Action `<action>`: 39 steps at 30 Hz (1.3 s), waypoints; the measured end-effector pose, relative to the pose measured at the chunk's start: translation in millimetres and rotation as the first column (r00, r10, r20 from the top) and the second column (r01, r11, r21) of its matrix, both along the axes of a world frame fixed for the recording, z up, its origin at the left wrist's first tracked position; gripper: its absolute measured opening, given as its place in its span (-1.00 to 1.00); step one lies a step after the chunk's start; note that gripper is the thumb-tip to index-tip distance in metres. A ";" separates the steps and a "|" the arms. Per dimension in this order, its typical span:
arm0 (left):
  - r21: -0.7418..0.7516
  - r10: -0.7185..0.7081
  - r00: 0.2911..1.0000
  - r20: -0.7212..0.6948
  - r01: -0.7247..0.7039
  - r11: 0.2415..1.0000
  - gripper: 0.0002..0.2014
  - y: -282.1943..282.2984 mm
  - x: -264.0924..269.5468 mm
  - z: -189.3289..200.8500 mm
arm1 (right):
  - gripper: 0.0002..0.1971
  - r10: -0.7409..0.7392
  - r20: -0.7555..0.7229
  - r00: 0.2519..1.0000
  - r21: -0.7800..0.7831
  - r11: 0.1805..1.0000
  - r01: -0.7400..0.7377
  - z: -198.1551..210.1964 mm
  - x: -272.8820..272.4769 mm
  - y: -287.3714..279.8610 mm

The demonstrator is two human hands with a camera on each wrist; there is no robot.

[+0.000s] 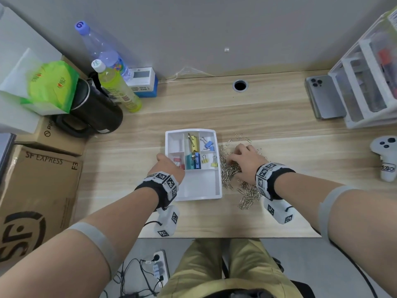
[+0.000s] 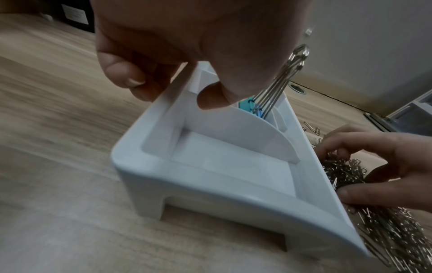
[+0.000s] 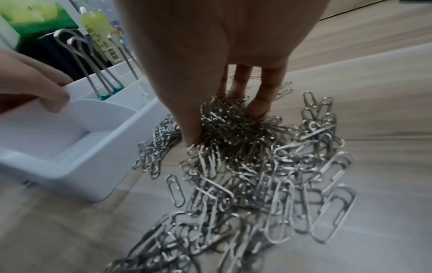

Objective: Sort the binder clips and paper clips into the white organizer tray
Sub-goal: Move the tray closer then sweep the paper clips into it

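Note:
The white organizer tray [image 1: 199, 183] [image 2: 210, 166] [image 3: 46, 140] sits mid-desk. Its compartments hold a large yellow binder clip [image 1: 194, 143], a large teal one [image 1: 193, 161], small blue [image 1: 208, 144] and small yellow [image 1: 205, 159] ones, and a red one [image 1: 177, 161] partly under my hand. My left hand [image 1: 168, 165] [image 2: 168, 88] pinches the tray's left wall, thumb inside. A heap of silver paper clips [image 1: 229, 175] [image 3: 257, 184] [image 2: 385, 230] lies against the tray's right side. My right hand [image 1: 242, 160] [image 3: 224, 122] presses down into the heap, thumb and fingers curled round a clump.
A black mug [image 1: 94, 112], two bottles [image 1: 116, 89] and cardboard boxes [image 1: 36, 190] crowd the left. A phone [image 1: 324, 97] and a clear drawer unit [image 1: 369, 82] stand at the back right. A white controller [image 1: 386, 158] lies at the right edge.

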State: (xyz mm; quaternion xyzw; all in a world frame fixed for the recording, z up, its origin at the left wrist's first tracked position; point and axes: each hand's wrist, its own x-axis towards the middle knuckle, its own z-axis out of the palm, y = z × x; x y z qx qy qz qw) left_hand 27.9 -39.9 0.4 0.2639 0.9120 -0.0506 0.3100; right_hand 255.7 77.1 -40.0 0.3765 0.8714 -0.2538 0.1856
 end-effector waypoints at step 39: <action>-0.071 0.028 0.995 0.098 -0.021 0.997 -0.41 2.2 -13.0 20.3 | -0.84 0.096 -0.124 0.988 -0.276 0.953 -0.128 66.5 -37.4 4.0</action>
